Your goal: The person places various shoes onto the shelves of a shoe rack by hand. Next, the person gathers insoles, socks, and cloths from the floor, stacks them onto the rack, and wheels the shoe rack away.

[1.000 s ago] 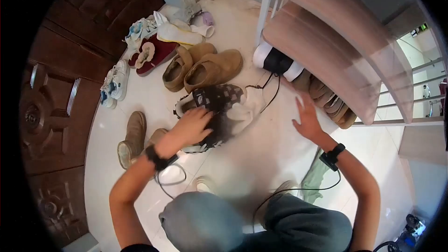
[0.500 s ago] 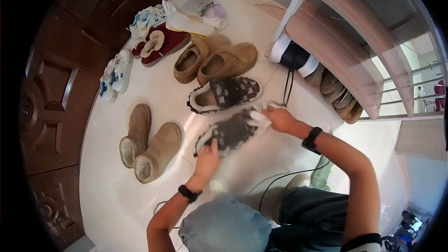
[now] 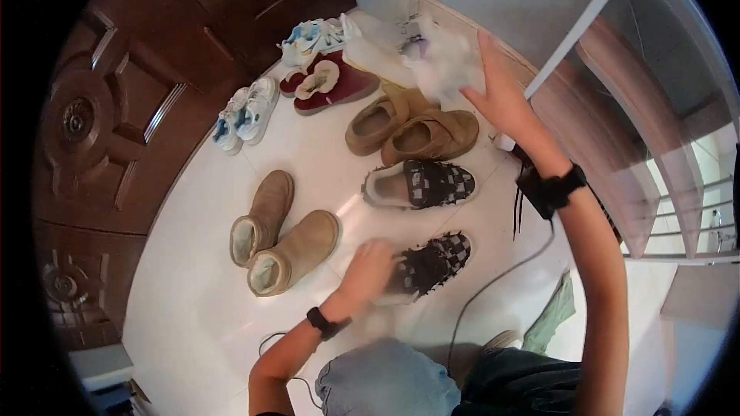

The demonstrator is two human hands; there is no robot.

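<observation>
My left hand (image 3: 365, 280), smeared by motion, is at the heel end of the nearer black-and-white checkered shoe (image 3: 435, 263); its fingers cannot be made out. The matching shoe (image 3: 424, 185) lies just beyond, with its toe also to the right. My right hand (image 3: 501, 91) reaches toward the wall, thumb and fingers apart. Beside its fingers is a blurred, crumpled white wrapping (image 3: 449, 58), above the brown slip-on shoes (image 3: 438, 135). Whether the wrapping touches the hand is unclear.
Tan boots (image 3: 304, 250) stand at the left. Farther back are red fleece-lined shoes (image 3: 347, 88), white-and-blue sneakers (image 3: 257, 110) and another light pair (image 3: 308, 42). A shoe rack (image 3: 617, 123) rises at the right; a green cloth (image 3: 552, 316) lies below it. A cable trails from my right wrist.
My right hand has moved from the nearer checkered shoe toward the wall, and the white wrapping has gone with it. That shoe now lies farther from its mate. The view has shifted.
</observation>
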